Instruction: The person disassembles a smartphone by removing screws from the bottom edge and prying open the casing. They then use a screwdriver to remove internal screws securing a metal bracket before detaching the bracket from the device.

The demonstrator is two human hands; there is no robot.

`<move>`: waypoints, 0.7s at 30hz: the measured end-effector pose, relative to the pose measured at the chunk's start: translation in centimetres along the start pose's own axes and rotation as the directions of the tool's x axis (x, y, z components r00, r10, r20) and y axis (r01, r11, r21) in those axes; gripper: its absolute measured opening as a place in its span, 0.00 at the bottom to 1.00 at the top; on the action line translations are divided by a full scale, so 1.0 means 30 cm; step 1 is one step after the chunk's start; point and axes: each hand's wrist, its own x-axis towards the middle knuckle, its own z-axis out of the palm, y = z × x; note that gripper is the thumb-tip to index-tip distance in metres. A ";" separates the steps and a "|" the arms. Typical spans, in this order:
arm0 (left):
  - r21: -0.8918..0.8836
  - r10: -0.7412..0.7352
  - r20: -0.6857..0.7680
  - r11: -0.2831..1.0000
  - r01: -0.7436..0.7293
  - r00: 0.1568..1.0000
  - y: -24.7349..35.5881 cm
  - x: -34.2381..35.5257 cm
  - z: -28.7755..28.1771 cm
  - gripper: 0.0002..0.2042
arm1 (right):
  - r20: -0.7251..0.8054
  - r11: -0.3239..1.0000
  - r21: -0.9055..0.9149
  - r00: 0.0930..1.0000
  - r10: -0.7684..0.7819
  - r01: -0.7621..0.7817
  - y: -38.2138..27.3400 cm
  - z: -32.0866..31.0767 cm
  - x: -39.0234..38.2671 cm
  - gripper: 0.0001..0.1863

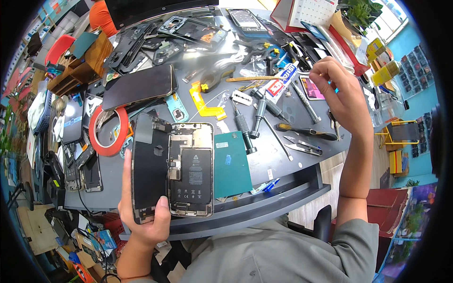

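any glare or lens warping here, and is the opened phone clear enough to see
Head view: fisheye warping bows the grey desk and blackens the corners; head view: pale glare lies on the desk toward the back, and the upper-right window looks washed out; head view: the opened phone looks fairly sharp, its battery easily made out.

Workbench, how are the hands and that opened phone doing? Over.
Left hand gripping screen panel. Right hand up, off the phone; contents unclear. Phone body open, battery exposed. Screwdrivers clutter bench to its right.
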 end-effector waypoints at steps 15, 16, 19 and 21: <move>0.030 0.047 0.023 0.998 -0.047 0.999 -0.008 0.002 -0.004 0.46 | 0.306 0.999 0.006 0.952 0.029 -0.032 -0.068 0.105 -0.048 0.12; 0.022 0.042 0.023 0.999 -0.042 0.999 -0.005 0.003 -0.002 0.46 | 0.310 1.000 -0.014 0.951 0.020 -0.017 -0.070 0.121 -0.045 0.12; 0.009 0.042 0.033 0.999 -0.042 0.999 -0.003 0.002 -0.007 0.45 | 0.348 0.998 -0.068 0.937 0.020 0.004 -0.088 0.141 -0.020 0.12; -0.011 0.049 0.026 0.999 -0.049 0.998 -0.009 0.002 -0.005 0.45 | 0.340 0.994 -0.106 0.940 -0.002 0.040 -0.092 0.151 -0.012 0.11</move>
